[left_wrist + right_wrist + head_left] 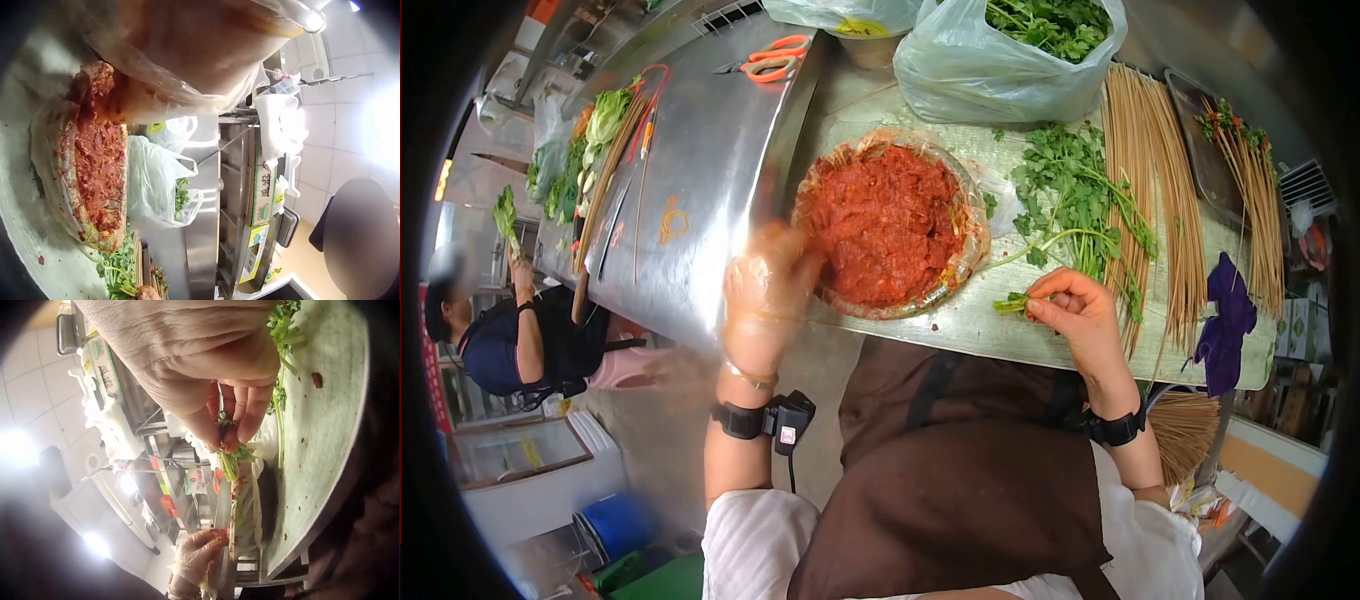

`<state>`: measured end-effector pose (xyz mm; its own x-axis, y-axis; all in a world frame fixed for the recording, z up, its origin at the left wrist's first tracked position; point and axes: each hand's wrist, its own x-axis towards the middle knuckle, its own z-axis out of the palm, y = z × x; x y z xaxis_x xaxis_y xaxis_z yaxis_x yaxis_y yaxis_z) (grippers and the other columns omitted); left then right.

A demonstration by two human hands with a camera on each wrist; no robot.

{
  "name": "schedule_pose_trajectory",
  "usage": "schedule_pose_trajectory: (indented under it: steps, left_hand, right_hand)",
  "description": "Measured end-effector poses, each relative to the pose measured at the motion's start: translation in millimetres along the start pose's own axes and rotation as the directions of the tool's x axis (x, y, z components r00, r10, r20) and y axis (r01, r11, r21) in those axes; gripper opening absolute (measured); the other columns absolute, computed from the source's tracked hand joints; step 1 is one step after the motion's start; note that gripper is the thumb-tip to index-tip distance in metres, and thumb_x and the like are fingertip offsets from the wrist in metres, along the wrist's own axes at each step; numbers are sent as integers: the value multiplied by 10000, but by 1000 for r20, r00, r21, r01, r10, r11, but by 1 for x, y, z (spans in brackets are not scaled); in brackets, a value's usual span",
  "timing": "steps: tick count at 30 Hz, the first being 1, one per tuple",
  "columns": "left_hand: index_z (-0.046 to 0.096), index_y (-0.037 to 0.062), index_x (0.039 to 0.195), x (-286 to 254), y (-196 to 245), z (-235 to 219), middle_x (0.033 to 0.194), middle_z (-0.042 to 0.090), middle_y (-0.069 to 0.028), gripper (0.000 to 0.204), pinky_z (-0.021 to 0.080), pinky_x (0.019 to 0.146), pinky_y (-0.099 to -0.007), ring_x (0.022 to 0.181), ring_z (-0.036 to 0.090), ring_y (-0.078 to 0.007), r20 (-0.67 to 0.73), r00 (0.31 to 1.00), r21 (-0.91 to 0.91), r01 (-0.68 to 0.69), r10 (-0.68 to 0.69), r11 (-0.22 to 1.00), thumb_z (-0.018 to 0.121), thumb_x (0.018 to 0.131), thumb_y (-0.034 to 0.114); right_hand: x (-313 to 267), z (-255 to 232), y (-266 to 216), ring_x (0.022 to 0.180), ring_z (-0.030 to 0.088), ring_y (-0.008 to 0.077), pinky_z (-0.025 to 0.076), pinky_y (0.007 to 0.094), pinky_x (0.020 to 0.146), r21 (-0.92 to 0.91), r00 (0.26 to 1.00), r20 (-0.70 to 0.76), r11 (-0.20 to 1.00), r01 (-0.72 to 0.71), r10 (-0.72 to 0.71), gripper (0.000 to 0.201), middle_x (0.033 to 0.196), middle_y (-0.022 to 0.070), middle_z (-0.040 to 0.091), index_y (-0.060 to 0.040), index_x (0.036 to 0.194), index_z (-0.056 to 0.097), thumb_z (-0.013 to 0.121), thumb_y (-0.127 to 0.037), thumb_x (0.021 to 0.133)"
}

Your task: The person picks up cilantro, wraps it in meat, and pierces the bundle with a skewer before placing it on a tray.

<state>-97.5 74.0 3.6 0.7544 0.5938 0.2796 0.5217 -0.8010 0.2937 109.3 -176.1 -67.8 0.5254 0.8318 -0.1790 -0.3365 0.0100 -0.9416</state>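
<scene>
My left hand (770, 290), in a clear plastic glove smeared red, is blurred at the left rim of a plastic-lined bowl (977, 240) of red marinated meat (890, 225). Its fingertips overlap the meat's edge; I cannot tell whether they pinch any. In the right wrist view this gloved hand (195, 557) shows bent fingers with red tips. My bare right hand (1080, 315) pinches a short bunch of coriander (1010, 303) between thumb and fingers, just right of the bowl. Cut green stems (230, 467) stick out past the fingertips.
Loose coriander (1065, 190) lies beside long wooden skewers (1160, 200) on the table. Behind the bowl stands a plastic bag (960, 75) of greens. Filled skewers (1235, 135) rest at far right by a purple cloth (1225, 325). Orange-handled scissors (775, 58) lie left; another person (515, 340) stands there.
</scene>
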Motion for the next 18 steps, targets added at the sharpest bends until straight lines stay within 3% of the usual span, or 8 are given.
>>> schedule_pose_trajectory:
  steps: [3, 6, 9, 13, 18]
  left_hand:
    - [689, 53, 811, -5, 4, -3, 718, 570, -136, 139, 460, 607, -371, 699, 569, -332, 183, 980, -182, -40, 74, 983, 708, 678, 93]
    - [676, 50, 822, -10, 13, -2, 726, 566, -140, 158, 460, 609, -384, 709, 568, -335, 202, 971, -198, -87, 128, 976, 701, 672, 91]
    - [654, 48, 832, -11, 12, 15, 737, 562, -144, 169, 458, 607, -397, 715, 567, -339, 130, 980, -21, -149, 151, 989, 688, 673, 94]
    - [626, 46, 815, -4, 18, 20, 732, 552, -140, 150, 460, 608, -411, 722, 572, -341, 136, 971, 19, -200, 196, 980, 666, 679, 97]
    - [634, 57, 826, 1, 15, 30, 746, 565, -138, 167, 465, 612, -417, 721, 577, -343, 97, 987, 166, -142, 127, 976, 669, 672, 110]
  right_hand:
    - [0, -1, 1, 814, 602, 100, 498, 219, 741, -1, 1000, 7, 1000, 16, -16, 105, 897, 55, 616, 7, 893, 605, 632, 59, 806]
    - [-2, -1, 2, 814, 602, 100, 498, 220, 743, 11, 1000, -1, 1000, 10, -10, 106, 897, 56, 617, 8, 898, 604, 632, 57, 808]
    - [-3, 1, 2, 813, 603, 101, 499, 221, 744, 16, 1000, 4, 1000, -8, 7, 107, 897, 58, 619, 9, 902, 604, 631, 56, 809]
    - [-4, 3, 2, 814, 605, 102, 500, 222, 745, 12, 1000, 7, 1000, -9, 9, 107, 897, 60, 622, 11, 904, 604, 629, 55, 810]
    - [-5, 3, 1, 818, 606, 105, 500, 224, 751, 5, 1000, 11, 1000, -9, 9, 105, 897, 62, 623, 7, 913, 606, 627, 46, 818]
